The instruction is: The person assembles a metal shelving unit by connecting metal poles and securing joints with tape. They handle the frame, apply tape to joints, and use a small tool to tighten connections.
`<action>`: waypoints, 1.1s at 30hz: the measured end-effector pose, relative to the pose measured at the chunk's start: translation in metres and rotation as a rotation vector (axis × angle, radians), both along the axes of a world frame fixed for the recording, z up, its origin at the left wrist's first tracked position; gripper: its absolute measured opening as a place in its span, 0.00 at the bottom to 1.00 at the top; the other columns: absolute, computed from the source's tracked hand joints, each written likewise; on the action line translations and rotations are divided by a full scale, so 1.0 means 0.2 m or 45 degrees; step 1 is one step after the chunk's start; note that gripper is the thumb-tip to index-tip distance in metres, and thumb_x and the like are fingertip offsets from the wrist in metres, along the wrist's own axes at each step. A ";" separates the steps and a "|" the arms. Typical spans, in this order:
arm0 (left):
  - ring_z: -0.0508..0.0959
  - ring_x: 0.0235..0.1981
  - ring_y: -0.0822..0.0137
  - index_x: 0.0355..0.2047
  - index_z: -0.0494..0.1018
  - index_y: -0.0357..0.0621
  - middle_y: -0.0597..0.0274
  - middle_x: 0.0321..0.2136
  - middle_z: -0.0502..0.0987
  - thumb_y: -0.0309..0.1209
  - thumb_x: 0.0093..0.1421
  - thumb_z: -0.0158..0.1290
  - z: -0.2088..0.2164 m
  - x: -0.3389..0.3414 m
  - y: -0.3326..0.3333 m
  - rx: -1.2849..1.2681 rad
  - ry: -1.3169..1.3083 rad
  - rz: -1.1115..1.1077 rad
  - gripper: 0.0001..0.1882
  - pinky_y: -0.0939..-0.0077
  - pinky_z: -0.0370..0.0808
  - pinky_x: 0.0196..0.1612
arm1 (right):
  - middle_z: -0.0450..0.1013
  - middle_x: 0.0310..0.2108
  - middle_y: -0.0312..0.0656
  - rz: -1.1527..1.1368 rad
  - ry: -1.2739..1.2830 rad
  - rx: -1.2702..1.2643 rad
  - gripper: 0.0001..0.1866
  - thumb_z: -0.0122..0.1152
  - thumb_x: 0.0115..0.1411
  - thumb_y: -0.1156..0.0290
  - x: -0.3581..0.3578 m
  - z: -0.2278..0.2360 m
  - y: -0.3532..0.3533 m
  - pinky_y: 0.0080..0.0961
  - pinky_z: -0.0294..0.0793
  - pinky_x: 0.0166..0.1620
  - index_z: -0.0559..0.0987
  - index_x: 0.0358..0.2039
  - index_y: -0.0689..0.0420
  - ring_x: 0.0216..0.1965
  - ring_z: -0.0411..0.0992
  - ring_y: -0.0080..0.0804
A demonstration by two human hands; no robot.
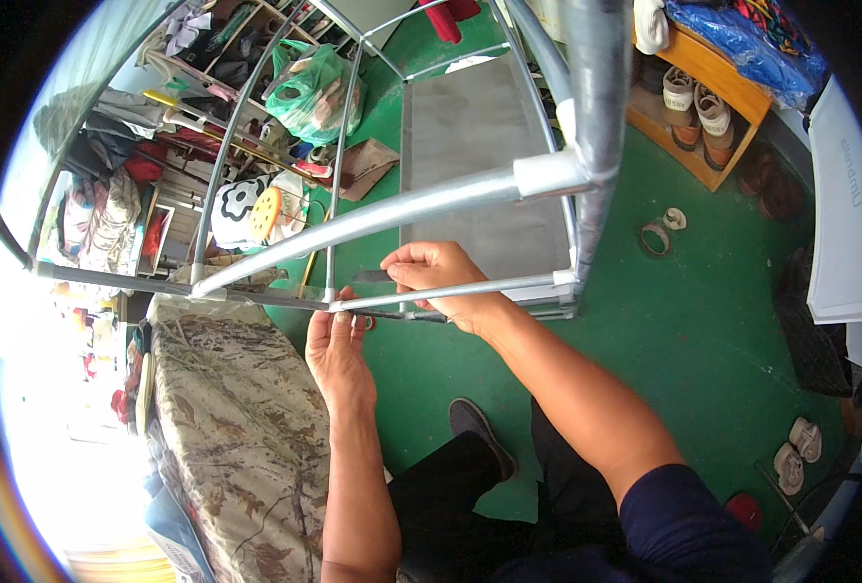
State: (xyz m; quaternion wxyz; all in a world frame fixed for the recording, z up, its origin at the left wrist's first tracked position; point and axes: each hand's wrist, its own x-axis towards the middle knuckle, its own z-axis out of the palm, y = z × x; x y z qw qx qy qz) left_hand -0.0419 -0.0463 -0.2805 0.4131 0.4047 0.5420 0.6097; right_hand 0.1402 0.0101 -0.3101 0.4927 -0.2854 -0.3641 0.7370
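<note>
A frame of silvery metal tubes [372, 218] stands in front of me, with whitish wrapping around several of its joints. My left hand [341, 361] is closed at a joint on the lower tube, fingertips pinching it where an upright tube [334, 204] meets it. Just above and to the right, my right hand [442, 280] is closed, thumb and fingers together on a thin greyish strip [371, 276]. That strip reaches left toward the upright, and its material is hard to tell. The right wrist passes over the lower tube.
Camouflage cloth [232, 418] covers something at the lower left. A grey panel [470, 146] lies beyond the frame. Two tape rolls [656, 239] lie on the green floor [644, 330]. A wooden shoe rack [712, 107] stands far right; a green plastic bag [312, 95] and clutter fill the far left.
</note>
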 end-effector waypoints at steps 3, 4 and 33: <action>0.79 0.48 0.68 0.51 0.76 0.42 0.54 0.51 0.80 0.27 0.70 0.54 0.00 0.00 0.01 0.003 -0.054 -0.009 0.11 0.71 0.76 0.48 | 0.74 0.26 0.33 -0.070 0.064 -0.064 0.11 0.62 0.67 0.68 -0.01 -0.06 -0.04 0.14 0.63 0.24 0.81 0.44 0.62 0.23 0.66 0.14; 0.79 0.47 0.68 0.51 0.77 0.42 0.54 0.51 0.80 0.27 0.70 0.54 -0.01 0.00 0.01 0.004 -0.067 -0.018 0.11 0.71 0.76 0.48 | 0.74 0.26 0.32 -0.103 0.084 -0.083 0.11 0.62 0.67 0.69 -0.02 -0.07 -0.06 0.14 0.63 0.24 0.81 0.44 0.62 0.23 0.66 0.14; 0.73 0.59 0.55 0.44 0.70 0.45 0.51 0.48 0.78 0.31 0.69 0.55 -0.04 -0.14 0.11 0.074 0.036 -0.628 0.08 0.55 0.71 0.61 | 0.72 0.25 0.32 -0.130 0.039 -0.110 0.07 0.61 0.67 0.72 0.00 -0.29 -0.23 0.16 0.61 0.24 0.79 0.42 0.60 0.23 0.64 0.15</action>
